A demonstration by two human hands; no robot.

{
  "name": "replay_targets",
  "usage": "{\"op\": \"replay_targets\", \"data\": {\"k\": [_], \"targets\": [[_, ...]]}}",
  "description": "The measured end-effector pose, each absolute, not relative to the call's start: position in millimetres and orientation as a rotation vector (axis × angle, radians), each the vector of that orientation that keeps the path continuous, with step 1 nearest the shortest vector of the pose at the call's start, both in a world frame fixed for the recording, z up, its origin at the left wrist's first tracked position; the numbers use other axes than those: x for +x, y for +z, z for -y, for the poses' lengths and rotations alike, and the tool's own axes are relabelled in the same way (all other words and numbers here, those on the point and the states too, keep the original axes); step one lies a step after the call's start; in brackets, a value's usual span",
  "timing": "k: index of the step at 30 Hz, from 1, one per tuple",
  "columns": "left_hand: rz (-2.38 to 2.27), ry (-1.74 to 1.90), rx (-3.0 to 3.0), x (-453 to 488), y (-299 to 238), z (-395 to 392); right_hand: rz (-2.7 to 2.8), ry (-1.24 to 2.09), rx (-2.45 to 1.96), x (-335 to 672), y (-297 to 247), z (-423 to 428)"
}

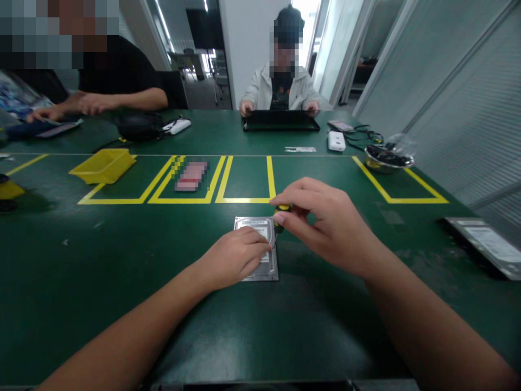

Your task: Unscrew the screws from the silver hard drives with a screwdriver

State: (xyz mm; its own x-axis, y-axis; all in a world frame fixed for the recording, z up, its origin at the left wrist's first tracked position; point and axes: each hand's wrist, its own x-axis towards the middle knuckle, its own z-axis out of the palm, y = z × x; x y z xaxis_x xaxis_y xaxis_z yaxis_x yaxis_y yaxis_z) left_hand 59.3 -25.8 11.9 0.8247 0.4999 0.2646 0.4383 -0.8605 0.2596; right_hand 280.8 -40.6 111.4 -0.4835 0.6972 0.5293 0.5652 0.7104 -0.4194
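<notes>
A silver hard drive [267,270] with a white label lies flat on the green table in front of me. My left hand [236,255] is laid over it, fingers close together and curled, holding it down; the palm hides much of the label. Between thumb and fingertips, my right hand [325,225] pinches the yellow and black handle of a screwdriver [279,224]. It stands roughly upright at the drive's right edge, with its thin shaft reaching down near my left fingertips. Whether the tip sits in a screw is too small to tell.
Far right lies another drive [488,244], with a metal bowl [386,163] of dark parts behind it. Yellow tape outlines mark the table, near a yellow bin [103,165] and a pinkish item [192,176]. Across sit two people, one holding a black tray [280,120].
</notes>
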Motion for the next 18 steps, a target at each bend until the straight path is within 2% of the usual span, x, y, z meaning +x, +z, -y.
{"op": "replay_targets", "data": {"k": [7, 18], "targets": [[-0.719, 0.484, 2.814, 58.5, 12.6, 25.8, 2.226, 0.175, -0.952, 284.5, 111.0, 38.6], [-0.71, 0.527, 2.813, 58.8, 13.6, 25.5, 2.206, 0.24, -0.948, 282.7, 111.9, 38.7]]}}
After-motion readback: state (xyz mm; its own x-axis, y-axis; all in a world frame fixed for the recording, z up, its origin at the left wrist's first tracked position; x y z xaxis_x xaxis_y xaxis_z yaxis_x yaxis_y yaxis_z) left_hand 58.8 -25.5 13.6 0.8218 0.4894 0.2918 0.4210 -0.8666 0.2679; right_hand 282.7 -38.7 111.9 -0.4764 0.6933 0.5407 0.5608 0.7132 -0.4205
